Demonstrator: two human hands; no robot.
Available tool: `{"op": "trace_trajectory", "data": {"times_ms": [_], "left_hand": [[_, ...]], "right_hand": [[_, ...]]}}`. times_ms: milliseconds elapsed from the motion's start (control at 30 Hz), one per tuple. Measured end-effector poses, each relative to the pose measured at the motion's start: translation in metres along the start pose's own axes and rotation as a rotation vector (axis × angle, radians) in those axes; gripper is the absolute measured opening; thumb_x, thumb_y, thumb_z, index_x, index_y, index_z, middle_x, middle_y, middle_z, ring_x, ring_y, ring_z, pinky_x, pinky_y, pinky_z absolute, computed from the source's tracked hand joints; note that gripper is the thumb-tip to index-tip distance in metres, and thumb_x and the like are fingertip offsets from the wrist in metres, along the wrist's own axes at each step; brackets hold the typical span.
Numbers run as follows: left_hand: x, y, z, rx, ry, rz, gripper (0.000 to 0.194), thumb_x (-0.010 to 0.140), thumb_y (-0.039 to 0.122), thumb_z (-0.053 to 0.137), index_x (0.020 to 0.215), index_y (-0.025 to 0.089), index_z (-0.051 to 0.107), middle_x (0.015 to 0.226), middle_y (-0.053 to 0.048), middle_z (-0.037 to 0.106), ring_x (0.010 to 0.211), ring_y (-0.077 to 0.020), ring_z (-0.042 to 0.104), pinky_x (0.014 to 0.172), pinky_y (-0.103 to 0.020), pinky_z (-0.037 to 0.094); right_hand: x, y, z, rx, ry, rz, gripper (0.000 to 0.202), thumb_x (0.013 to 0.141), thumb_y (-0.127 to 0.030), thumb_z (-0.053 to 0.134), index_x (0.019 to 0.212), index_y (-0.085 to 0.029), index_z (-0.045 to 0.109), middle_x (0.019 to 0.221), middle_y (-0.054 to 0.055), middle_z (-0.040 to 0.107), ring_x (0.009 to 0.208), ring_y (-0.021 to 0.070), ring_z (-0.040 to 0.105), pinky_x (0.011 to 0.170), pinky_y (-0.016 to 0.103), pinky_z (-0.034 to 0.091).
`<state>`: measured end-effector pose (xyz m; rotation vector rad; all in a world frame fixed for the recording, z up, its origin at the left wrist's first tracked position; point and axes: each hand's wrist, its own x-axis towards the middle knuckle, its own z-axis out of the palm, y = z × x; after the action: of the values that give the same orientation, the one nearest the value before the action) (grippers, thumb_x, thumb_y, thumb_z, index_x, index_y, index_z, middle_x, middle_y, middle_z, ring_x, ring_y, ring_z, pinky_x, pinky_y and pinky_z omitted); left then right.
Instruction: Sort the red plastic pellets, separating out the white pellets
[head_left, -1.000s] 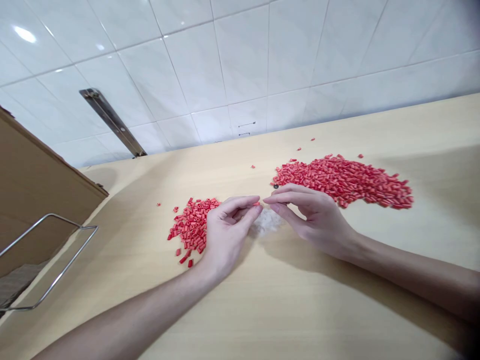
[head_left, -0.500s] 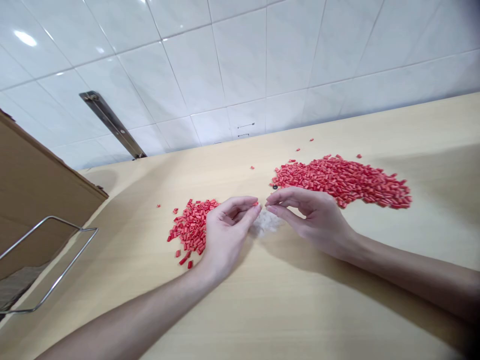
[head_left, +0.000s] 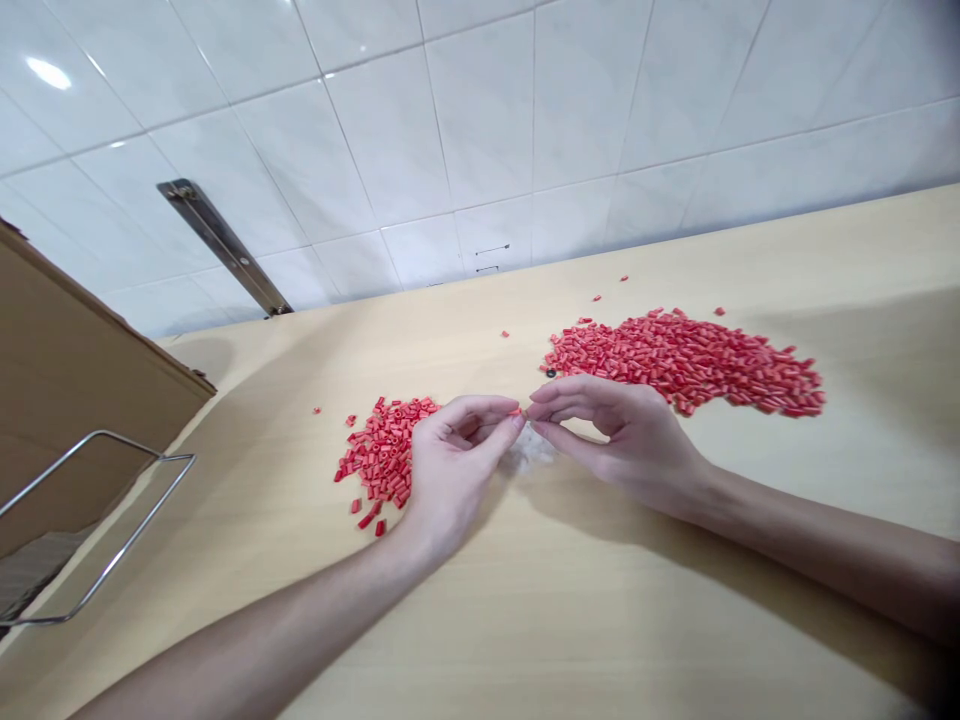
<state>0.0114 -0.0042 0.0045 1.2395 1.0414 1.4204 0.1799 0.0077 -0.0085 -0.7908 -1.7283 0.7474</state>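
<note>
The tabletop [head_left: 480,620] was smooth and pale, with a faint wood-like grain; behind it rose a wall [head_left: 480,130] of glossy, lightly veined whitish tiles, laid with thin dark joints; a flat metal bar [head_left: 225,247] slanted across the tiles at the far left; nearer on the left stood a brown cardboard panel [head_left: 82,390] with a rough edge, and in front of it a bent wire frame [head_left: 135,533] with a shiny, rounded rod.

The small red piece [head_left: 517,411] was at the left hand's fingertips, above the near-middle of the tabletop; only a bit of it showed, bright orange-red, its full shape hidden by the fingers. The left hand [head_left: 454,465] held it pinched between thumb and fingers; the right hand [head_left: 641,440] had its thumb and fingertips drawn narrow, close against the piece, though whether they gripped anything could not be told.

Below the fingertips lay a white, wispy heap [head_left: 531,452], loose and partly translucent, its material unclear; the left pile [head_left: 386,450] was made of short red tubes, some showing open round ends, and lay partly behind the left hand; the right pile [head_left: 690,360], farther off, was a broad, curved spread of slim red pieces, with a small black ring [head_left: 551,373] at its left edge.
</note>
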Motion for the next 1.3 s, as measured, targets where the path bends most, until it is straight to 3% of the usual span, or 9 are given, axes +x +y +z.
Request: {"op": "trace_trajectory", "data": {"times_ms": [567,1300], "left_hand": [[-0.0022,0.0019,0.0005,0.021,-0.021,-0.003,0.009,0.07,0.014,0.078,0.078,0.017,0.074,0.079,-0.004,0.074,0.076,-0.0146,0.069,0.073,-0.026,0.056],[0.0003,0.0011,-0.001,-0.026,-0.003,-0.077,0.016,0.068,0.02,0.08,0.083,0.016,0.073,0.074,-0.004,0.072,0.071,-0.0149,0.068,0.072,-0.028,0.055]], "right_hand": [[0.0007,-0.0007,-0.0006,0.107,-0.032,0.061,0.043,0.079,-0.014,0.07,0.115,-0.024,0.049,0.097,0.005,0.069,0.078,0.0168,0.07,0.078,0.036,0.06],[0.0013,-0.0035,0.0002,0.17,0.042,-0.009,0.037,0.079,-0.014,0.072,0.109,-0.025,0.053,0.095,0.003,0.066,0.081,0.0161,0.07,0.08,0.035,0.06]]}}
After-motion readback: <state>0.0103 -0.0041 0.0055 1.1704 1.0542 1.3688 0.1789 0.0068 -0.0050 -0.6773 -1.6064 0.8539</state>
